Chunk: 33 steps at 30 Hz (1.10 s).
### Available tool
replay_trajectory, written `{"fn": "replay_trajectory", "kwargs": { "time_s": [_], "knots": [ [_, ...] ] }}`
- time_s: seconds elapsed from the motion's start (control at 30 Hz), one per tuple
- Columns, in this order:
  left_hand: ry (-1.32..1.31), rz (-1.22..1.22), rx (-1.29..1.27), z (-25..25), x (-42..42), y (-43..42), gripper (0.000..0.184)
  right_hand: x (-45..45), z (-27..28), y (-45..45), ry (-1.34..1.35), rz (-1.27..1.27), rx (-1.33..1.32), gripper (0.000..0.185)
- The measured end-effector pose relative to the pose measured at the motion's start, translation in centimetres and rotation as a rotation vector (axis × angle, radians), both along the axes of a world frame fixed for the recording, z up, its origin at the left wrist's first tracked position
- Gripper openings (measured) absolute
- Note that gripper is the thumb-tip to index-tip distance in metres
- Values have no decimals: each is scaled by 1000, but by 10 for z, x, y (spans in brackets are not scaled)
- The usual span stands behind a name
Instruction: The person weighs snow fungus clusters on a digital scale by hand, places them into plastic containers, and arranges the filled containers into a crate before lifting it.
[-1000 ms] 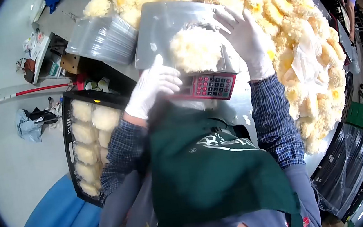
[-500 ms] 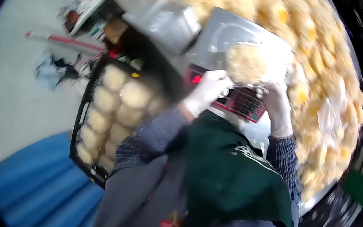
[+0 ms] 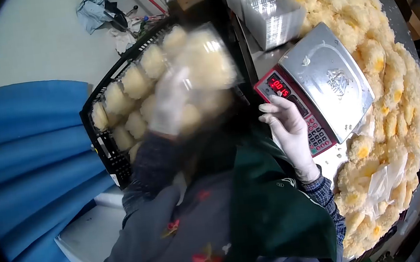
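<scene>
My left hand [image 3: 170, 102], gloved in white and blurred, holds a clear plastic box of pale food [image 3: 207, 60] over the right part of a black crate [image 3: 93, 111]. Rows of similar packed boxes [image 3: 136, 81] fill the crate below. My right hand [image 3: 288, 126], also gloved, hovers with bent, parted fingers beside the keypad of a red scale [image 3: 264, 85] and holds nothing. The scale's metal plate [image 3: 327, 80] bears only small crumbs, and its display glows red.
Stacked clear containers [image 3: 269, 16] stand behind the scale. A large heap of pale yellow, fluffy pieces [image 3: 369, 59] lies along the right, with a thin plastic bag [image 3: 384, 183] on it. Blue cloth [image 3: 39, 152] hangs at the left.
The food box has left the scale plate and moved left over the crate in my left hand. My right hand has let go of it. The view has turned toward the crate.
</scene>
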<state>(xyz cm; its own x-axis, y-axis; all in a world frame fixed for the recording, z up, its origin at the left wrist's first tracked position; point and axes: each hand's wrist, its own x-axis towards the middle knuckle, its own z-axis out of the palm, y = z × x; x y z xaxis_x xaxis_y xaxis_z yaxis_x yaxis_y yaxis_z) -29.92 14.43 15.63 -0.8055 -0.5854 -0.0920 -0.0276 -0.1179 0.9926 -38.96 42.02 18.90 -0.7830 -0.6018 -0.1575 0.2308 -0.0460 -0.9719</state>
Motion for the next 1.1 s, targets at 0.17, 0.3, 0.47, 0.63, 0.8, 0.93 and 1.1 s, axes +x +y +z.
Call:
{"fn": "replay_trajectory", "kwargs": {
  "time_s": [0.17,0.3,0.47,0.63,0.8,0.93,1.1],
  "knots": [
    [-298,263,579,-1,61,-58,39,-7,-23,37,-91,-211,77,26],
    [-495,336,184,-123,96,-95,55,-1,-23,51,-124,-241,135,25],
    [-676,507,-1449,-82,43,-65,60,1,-15,76,-170,-371,127,23],
    [-125,18,-1321,8,-87,0,37,8,-28,109,-124,-502,203,25],
    [211,-328,-1636,43,-213,82,23,24,-17,139,-81,-641,157,25],
    [246,-455,-1556,4,-263,42,17,59,-33,186,-17,-917,258,24],
    [-82,-620,-1124,12,-276,18,22,104,-69,259,220,-1303,1047,30]
  ]
}}
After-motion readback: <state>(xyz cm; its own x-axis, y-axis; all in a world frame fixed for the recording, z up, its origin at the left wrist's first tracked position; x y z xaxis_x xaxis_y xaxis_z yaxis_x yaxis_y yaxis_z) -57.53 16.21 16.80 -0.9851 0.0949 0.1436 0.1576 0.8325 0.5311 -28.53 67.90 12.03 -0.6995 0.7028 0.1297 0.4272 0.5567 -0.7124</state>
